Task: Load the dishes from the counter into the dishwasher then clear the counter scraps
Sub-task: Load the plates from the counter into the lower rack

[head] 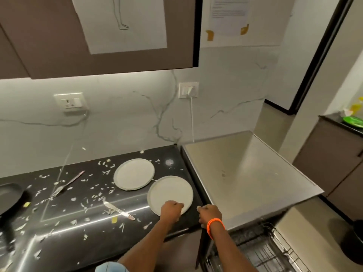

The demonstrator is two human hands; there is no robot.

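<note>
Your dishwasher sits right of the counter, its rack pulled out, nothing clearly in it yet. Two plates wait on the counter; your left hand curls onto the near plate, probably lifting it. Your right hand is fisted at the counter edge; can't tell if it holds anything. Fork, knife and scraps lie further left.

Head-worn wide-angle camera looks forward and down, close above the left hand gripping the near plate.
</note>
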